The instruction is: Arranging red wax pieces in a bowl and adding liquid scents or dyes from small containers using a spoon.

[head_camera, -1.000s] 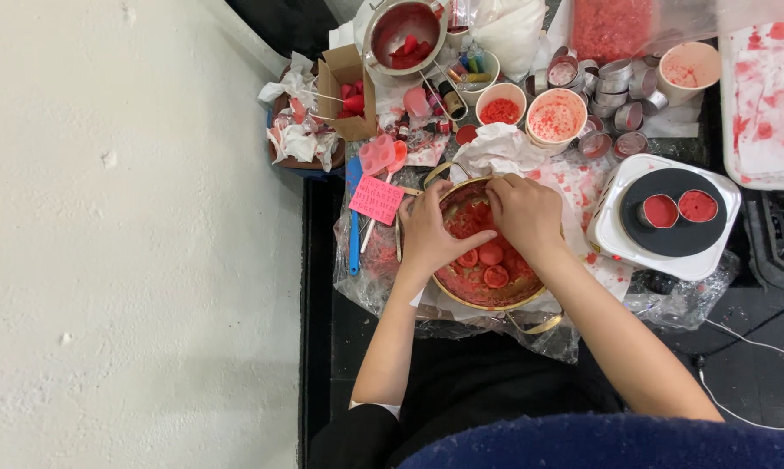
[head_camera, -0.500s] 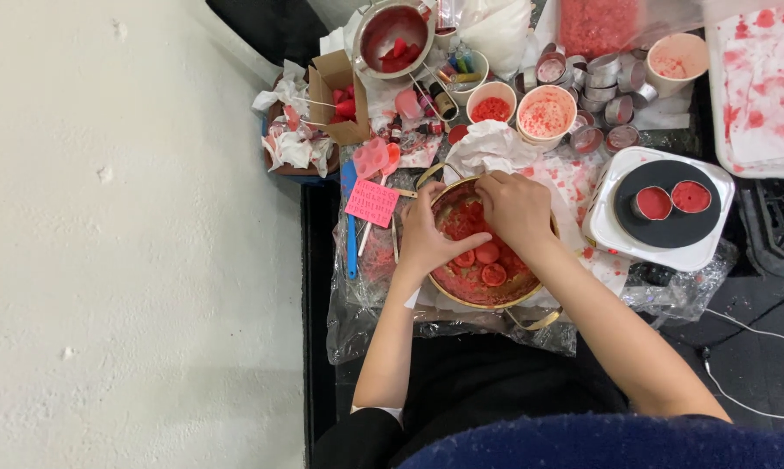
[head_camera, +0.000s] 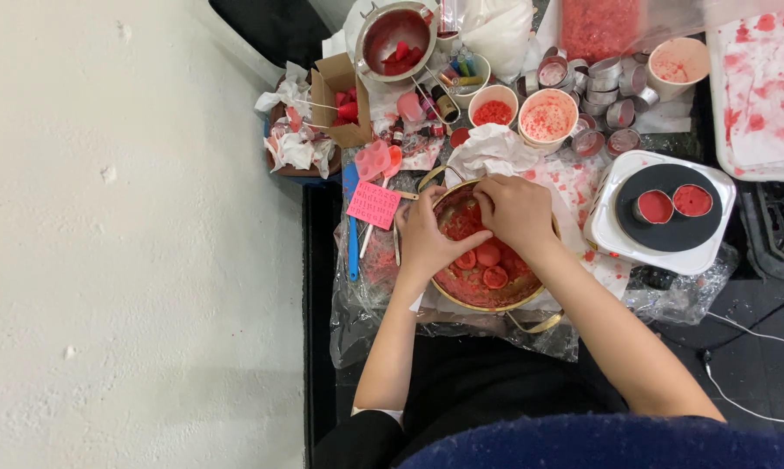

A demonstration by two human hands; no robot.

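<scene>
Both hands, left (head_camera: 428, 239) and right (head_camera: 515, 208), pinch together over the gold-rimmed bowl (head_camera: 531, 300), red wax discs (head_camera: 487, 265) lying just below the fingertips.

A pale, speckled floor (head_camera: 131, 260) is filling the left half of the view, lying evenly lit. A dark table (head_camera: 757, 347) is standing to the right of it, with crinkled clear plastic sheet (head_camera: 357, 321) spreading over its edge. A white cable (head_camera: 748, 382) is trailing across the dark surface at the right.
</scene>
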